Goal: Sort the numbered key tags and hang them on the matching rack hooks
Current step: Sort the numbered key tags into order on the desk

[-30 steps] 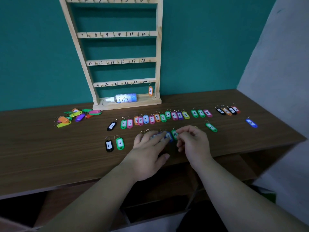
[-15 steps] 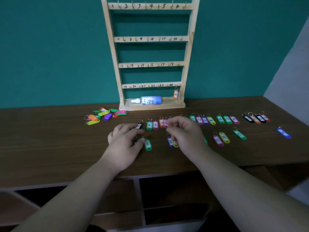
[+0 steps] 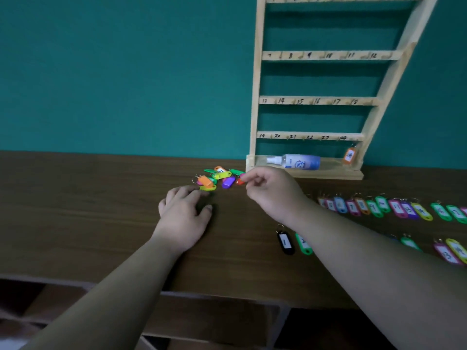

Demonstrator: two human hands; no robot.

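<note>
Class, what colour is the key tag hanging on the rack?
Orange with a white label; the hanging tag shows best in the head view.

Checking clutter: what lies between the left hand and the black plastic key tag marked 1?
Nothing: the head view shows only bare dark wooden tabletop between the left hand and the black plastic key tag marked 1.
</note>
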